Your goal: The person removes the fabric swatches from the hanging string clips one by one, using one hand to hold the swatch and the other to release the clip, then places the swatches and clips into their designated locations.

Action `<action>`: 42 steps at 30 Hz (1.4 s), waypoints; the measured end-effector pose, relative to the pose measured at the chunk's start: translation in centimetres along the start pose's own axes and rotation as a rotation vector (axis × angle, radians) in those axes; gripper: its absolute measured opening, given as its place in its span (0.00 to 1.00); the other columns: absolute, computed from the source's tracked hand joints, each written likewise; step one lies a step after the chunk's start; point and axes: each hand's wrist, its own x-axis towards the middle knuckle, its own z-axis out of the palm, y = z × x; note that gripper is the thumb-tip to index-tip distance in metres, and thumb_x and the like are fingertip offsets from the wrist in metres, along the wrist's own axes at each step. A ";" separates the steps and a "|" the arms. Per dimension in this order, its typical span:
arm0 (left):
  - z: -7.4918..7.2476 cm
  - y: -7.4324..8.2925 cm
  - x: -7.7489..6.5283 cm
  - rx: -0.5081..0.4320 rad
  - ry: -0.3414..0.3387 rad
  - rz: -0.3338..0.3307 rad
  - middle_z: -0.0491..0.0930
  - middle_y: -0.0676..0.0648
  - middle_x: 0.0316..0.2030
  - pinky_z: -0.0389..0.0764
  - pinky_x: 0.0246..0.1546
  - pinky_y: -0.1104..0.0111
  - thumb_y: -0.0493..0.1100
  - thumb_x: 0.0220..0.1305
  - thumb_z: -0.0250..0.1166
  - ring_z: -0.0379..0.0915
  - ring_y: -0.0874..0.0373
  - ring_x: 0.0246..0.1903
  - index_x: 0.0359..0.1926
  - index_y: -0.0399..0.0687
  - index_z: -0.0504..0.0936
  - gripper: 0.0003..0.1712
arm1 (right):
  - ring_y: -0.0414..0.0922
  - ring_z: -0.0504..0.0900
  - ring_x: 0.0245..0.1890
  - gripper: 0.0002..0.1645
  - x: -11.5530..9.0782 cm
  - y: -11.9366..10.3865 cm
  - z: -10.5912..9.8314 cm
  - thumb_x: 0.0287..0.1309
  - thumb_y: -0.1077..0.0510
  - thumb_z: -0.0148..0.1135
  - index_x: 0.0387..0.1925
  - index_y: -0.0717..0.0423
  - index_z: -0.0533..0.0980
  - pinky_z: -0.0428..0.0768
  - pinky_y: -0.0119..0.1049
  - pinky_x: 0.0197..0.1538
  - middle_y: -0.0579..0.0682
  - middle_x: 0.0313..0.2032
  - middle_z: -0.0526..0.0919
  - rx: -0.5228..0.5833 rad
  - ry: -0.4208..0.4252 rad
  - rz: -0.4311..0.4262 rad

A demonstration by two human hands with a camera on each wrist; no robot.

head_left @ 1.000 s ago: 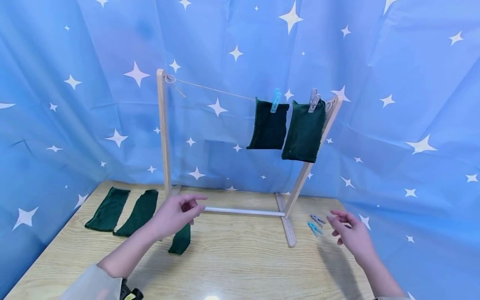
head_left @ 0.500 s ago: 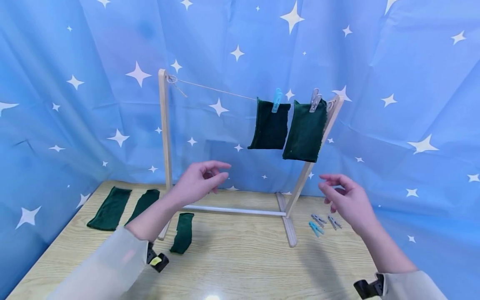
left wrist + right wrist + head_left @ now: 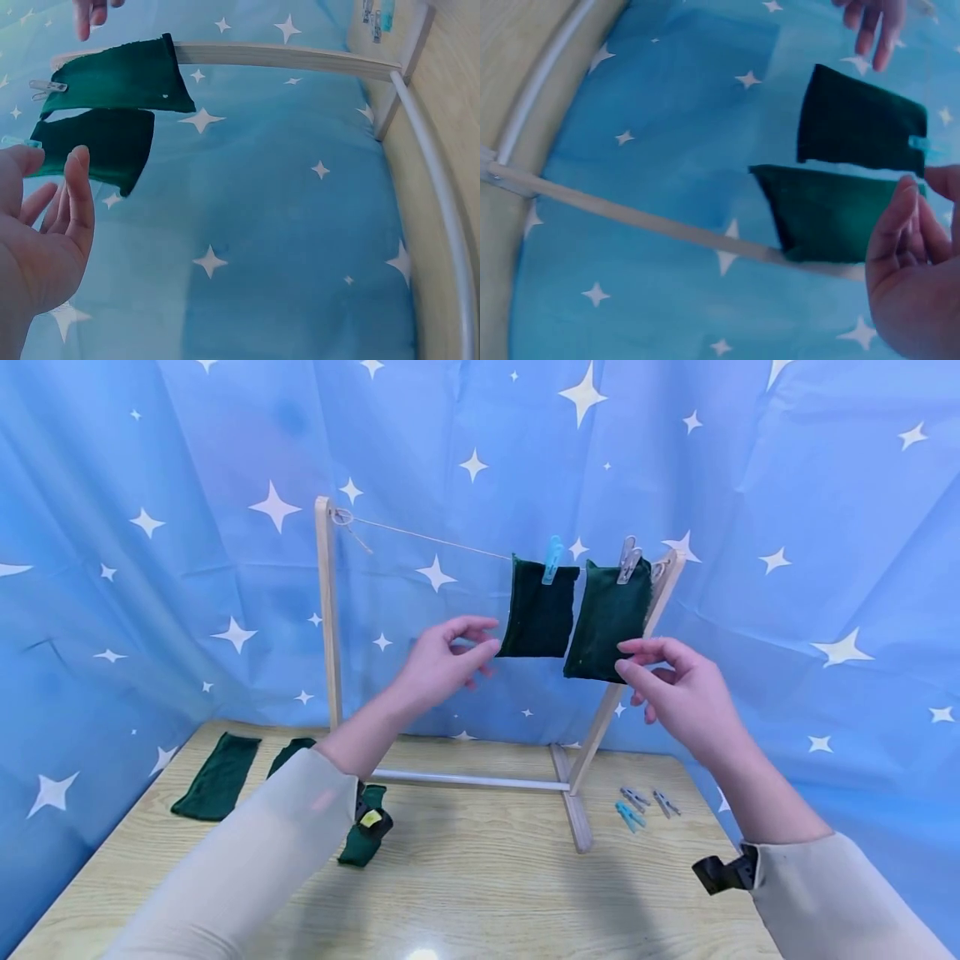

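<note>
Two dark green cloths hang side by side on a string line. A blue clothespin (image 3: 552, 560) clips the left cloth (image 3: 542, 610), and a grey clothespin (image 3: 628, 562) clips the right cloth (image 3: 606, 620). My left hand (image 3: 442, 664) is raised beside the lower left corner of the left cloth, fingers loosely bent, holding nothing. In front of the right cloth's lower right corner, my right hand (image 3: 682, 693) is up with thumb and forefinger apart. Its fingertips overlap the cloth in the head view; whether they touch it, I cannot tell.
The line runs between the posts of a wooden rack (image 3: 327, 610) with a white bottom bar (image 3: 472, 779). On the table's left lie green cloths (image 3: 217, 777), some partly behind my left arm. Several loose clothespins (image 3: 633, 800) lie right of the rack's foot. A starry blue curtain (image 3: 420, 460) hangs behind.
Both hands have risen from low over the table towards the hanging cloths, the left hand also moving right. My right hand has left the loose clothespins, which now show fully. The hanging cloths look unmoved.
</note>
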 end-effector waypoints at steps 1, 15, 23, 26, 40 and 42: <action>0.3 0.3 0.4 -0.010 0.008 0.002 0.83 0.47 0.59 0.89 0.38 0.64 0.52 0.81 0.68 0.91 0.51 0.45 0.75 0.53 0.79 0.27 | 0.41 0.85 0.32 0.31 0.2 -0.4 0.0 0.80 0.38 0.63 0.72 0.51 0.77 0.85 0.33 0.31 0.45 0.52 0.79 0.003 0.001 -0.001; 3.0 2.0 4.1 -0.121 0.044 -0.032 0.77 0.44 0.74 0.90 0.41 0.62 0.50 0.83 0.65 0.92 0.51 0.45 0.85 0.51 0.65 0.37 | 0.45 0.86 0.36 0.29 3.8 -5.3 0.5 0.79 0.39 0.64 0.72 0.46 0.78 0.85 0.33 0.32 0.42 0.55 0.81 -0.008 0.027 -0.048; 3.8 2.5 5.1 0.008 0.156 -0.025 0.83 0.45 0.63 0.87 0.55 0.58 0.55 0.82 0.65 0.86 0.50 0.47 0.74 0.50 0.81 0.27 | 0.41 0.86 0.34 0.30 6.2 -8.1 1.4 0.79 0.39 0.64 0.74 0.45 0.77 0.85 0.31 0.32 0.47 0.64 0.80 -0.001 0.028 -0.064; 4.0 2.7 5.2 0.025 0.187 -0.015 0.85 0.45 0.59 0.88 0.52 0.58 0.55 0.83 0.64 0.82 0.51 0.50 0.69 0.49 0.86 0.24 | 0.43 0.88 0.36 0.32 6.8 -8.8 1.7 0.79 0.39 0.64 0.77 0.44 0.75 0.85 0.30 0.33 0.50 0.69 0.78 0.001 0.028 -0.053; 3.8 2.5 5.7 -0.120 0.175 -0.021 0.92 0.40 0.47 0.86 0.61 0.58 0.50 0.85 0.62 0.87 0.51 0.52 0.59 0.41 0.89 0.19 | 0.45 0.94 0.44 0.40 9.4 -10.0 3.2 0.83 0.39 0.56 0.87 0.42 0.60 0.85 0.31 0.33 0.44 0.83 0.67 -0.014 -0.022 -0.020; 3.7 2.5 5.7 -0.149 0.169 -0.034 0.90 0.43 0.37 0.86 0.60 0.60 0.49 0.85 0.62 0.87 0.53 0.42 0.63 0.42 0.88 0.20 | 0.46 0.94 0.44 0.39 9.6 -10.1 3.3 0.84 0.40 0.56 0.87 0.43 0.61 0.84 0.31 0.32 0.45 0.83 0.67 -0.011 -0.027 -0.015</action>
